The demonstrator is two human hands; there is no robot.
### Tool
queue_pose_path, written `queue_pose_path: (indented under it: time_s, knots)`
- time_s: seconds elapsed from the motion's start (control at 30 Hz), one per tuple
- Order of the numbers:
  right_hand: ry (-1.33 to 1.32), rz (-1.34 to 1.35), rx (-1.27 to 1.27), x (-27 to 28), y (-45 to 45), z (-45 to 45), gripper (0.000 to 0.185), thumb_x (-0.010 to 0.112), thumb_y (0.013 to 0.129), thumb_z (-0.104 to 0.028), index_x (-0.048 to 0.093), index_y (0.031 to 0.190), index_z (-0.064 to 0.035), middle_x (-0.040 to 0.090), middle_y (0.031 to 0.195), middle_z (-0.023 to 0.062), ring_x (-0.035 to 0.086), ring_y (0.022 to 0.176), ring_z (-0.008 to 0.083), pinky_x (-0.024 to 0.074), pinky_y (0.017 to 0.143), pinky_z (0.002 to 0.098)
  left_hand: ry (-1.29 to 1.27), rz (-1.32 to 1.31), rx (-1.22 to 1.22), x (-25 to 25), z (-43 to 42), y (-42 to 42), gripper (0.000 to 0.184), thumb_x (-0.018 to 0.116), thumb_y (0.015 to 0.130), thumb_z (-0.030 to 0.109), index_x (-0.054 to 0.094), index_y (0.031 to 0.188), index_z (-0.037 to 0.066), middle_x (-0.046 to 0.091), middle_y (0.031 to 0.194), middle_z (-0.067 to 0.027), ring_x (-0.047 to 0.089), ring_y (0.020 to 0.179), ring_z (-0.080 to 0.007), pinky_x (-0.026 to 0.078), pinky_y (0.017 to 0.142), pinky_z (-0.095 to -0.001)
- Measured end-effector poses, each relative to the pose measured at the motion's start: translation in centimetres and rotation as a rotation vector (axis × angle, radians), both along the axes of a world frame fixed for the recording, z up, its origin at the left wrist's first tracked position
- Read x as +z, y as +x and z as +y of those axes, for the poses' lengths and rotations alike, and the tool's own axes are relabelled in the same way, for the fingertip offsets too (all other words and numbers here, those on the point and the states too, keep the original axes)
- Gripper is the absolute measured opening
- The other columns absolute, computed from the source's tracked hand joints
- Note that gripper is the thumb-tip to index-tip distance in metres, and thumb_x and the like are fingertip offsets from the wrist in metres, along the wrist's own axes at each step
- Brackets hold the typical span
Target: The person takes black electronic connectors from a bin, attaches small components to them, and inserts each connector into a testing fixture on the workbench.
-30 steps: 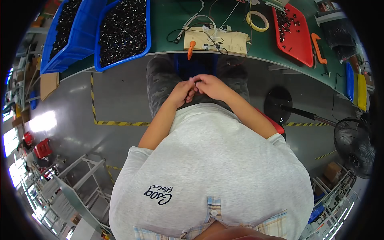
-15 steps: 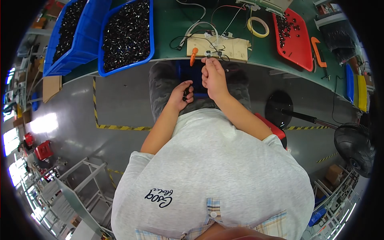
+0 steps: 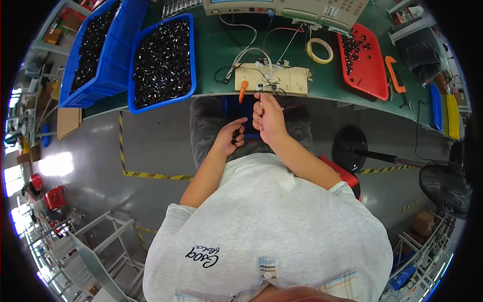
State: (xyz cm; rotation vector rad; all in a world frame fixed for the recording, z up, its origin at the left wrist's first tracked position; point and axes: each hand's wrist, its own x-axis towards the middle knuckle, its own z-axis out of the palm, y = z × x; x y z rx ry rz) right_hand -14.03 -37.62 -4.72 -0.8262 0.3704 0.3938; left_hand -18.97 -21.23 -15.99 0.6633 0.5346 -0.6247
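Note:
My left hand [image 3: 229, 139] is curled around a few small black parts [image 3: 235, 136] above my lap, with its index finger stretched toward the right hand. My right hand [image 3: 269, 118] is closed in a pinch at the bench edge. Its fingertips meet the front of a pale wooden board [image 3: 297, 80], just below a small fixture [image 3: 260, 87] with wires; whatever they pinch is too small to make out. Left of those fingertips, an orange clamp handle [image 3: 243, 90] sticks out over the board's edge.
A blue tray [image 3: 193, 75] and a deeper blue bin [image 3: 108, 83] hold many small black parts. A red tray [image 3: 370, 75] holds more, beside an orange clamp [image 3: 394, 75]. Yellow tape [image 3: 329, 53] and a measuring instrument [image 3: 302, 10] sit behind the board. A fan [image 3: 443, 189] stands right.
The view has tilted up slightly, showing more of the instrument. My left index finger has straightened toward the right hand. My right hand stays at the board's front edge.

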Motion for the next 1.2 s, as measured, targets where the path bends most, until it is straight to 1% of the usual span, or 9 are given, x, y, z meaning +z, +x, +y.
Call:
queue_pose_path:
  time_s: [0.2, 0.27, 0.5, 0.77, 0.83, 0.9, 0.97, 1.13, 1.2]
  knots:
    - [0.008, -0.019, 0.007, -0.2, 0.0, -0.1, 0.019, 0.048, 0.107, -0.028, 0.053, 0.113, -0.0104, 0.044, 0.069, -0.0028, 0.033, 0.045, 0.0049, 0.0258, 0.039, 0.0225, -0.016, 0.008, 0.050, -0.7, 0.0, -0.3, 0.016, 0.051, 0.101, 0.012, 0.049, 0.117, 0.011, 0.054, 0.079, -0.0040, 0.046, 0.054, -0.0132, 0.036, 0.047, -0.0282]
    - [0.015, -0.021, 0.000, -0.2, 0.0, -0.1, 0.019, 0.048, 0.107, -0.028, 0.053, 0.112, -0.0105, 0.044, 0.069, -0.0028, 0.033, 0.045, 0.0048, 0.0258, 0.039, 0.0225, -0.014, 0.004, 0.052, -0.8, 0.0, -0.4, 0.015, 0.051, 0.103, 0.015, 0.050, 0.117, 0.011, 0.053, 0.078, -0.0033, 0.045, 0.054, -0.0129, 0.036, 0.047, -0.0283]
    - [-0.013, -0.021, 0.056, -0.1, 0.1, -0.9, 0.020, 0.049, 0.108, -0.030, 0.056, 0.111, -0.0112, 0.043, 0.067, -0.0044, 0.033, 0.046, 0.0044, 0.0265, 0.040, 0.0217, 0.051, 0.007, 0.024, -0.8, -0.2, -0.4, 0.027, 0.050, 0.108, 0.035, 0.053, 0.113, 0.008, 0.049, 0.073, -0.0009, 0.041, 0.053, -0.0118, 0.035, 0.048, -0.0279]
    - [-0.254, -0.080, 0.181, -0.7, -0.8, -2.0, 0.029, 0.059, 0.104, -0.036, 0.059, 0.118, -0.0108, 0.045, 0.068, -0.0058, 0.034, 0.047, 0.0028, 0.0250, 0.040, 0.0203, 0.051, -0.036, 0.017, -0.7, -0.3, -0.4, 0.029, 0.050, 0.108, 0.034, 0.054, 0.116, 0.007, 0.048, 0.072, 0.0000, 0.041, 0.052, -0.0111, 0.036, 0.048, -0.0274]
    - [-0.544, -0.229, 0.182, -3.8, -0.5, -2.1, 0.031, 0.060, 0.103, -0.032, 0.059, 0.123, -0.0076, 0.050, 0.072, -0.0034, 0.041, 0.054, 0.0048, 0.0324, 0.045, 0.0227, 0.061, -0.049, 0.002, -0.9, -0.4, -0.5, 0.029, 0.051, 0.108, 0.033, 0.055, 0.117, 0.007, 0.048, 0.071, 0.0004, 0.040, 0.052, -0.0110, 0.036, 0.048, -0.0270]
    - [-0.652, -0.212, 0.208, -5.8, -0.3, -2.6, 0.034, 0.059, 0.102, -0.027, 0.057, 0.129, -0.0054, 0.054, 0.075, -0.0011, 0.046, 0.059, 0.0069, 0.0378, 0.051, 0.0243, 0.079, -0.053, -0.011, -0.8, -0.5, -0.4, 0.028, 0.052, 0.107, 0.033, 0.055, 0.117, 0.007, 0.048, 0.071, 0.0008, 0.040, 0.052, -0.0109, 0.036, 0.048, -0.0265]
    - [-0.570, -0.028, 0.270, -6.4, -0.5, -3.2, 0.040, 0.056, 0.101, -0.022, 0.052, 0.136, -0.0042, 0.057, 0.078, 0.0011, 0.048, 0.064, 0.0090, 0.0412, 0.056, 0.0252, 0.051, -0.048, -0.013, -0.9, -0.4, -0.4, 0.029, 0.052, 0.107, 0.034, 0.056, 0.116, 0.007, 0.048, 0.070, 0.0011, 0.041, 0.052, -0.0108, 0.035, 0.047, -0.0265]
    - [-0.495, -0.220, 0.449, -6.6, -1.3, -2.8, 0.040, 0.051, 0.100, -0.014, 0.050, 0.138, -0.0036, 0.059, 0.078, 0.0024, 0.052, 0.069, 0.0101, 0.0448, 0.064, 0.0262, 0.046, -0.021, 0.030, -1.0, -0.4, -0.4, 0.032, 0.055, 0.105, 0.040, 0.057, 0.110, 0.008, 0.048, 0.068, 0.0015, 0.041, 0.051, -0.0105, 0.034, 0.046, -0.0266]
    - [-0.539, -0.303, 0.501, -8.8, -1.6, -2.5, 0.039, 0.050, 0.101, -0.014, 0.050, 0.140, -0.0066, 0.057, 0.078, 0.0018, 0.049, 0.067, 0.0085, 0.0406, 0.059, 0.0244, 0.045, 0.021, 0.034, -1.2, -0.3, -0.4, 0.033, 0.056, 0.104, 0.042, 0.057, 0.107, 0.009, 0.047, 0.068, 0.0014, 0.041, 0.051, -0.0106, 0.034, 0.046, -0.0267]
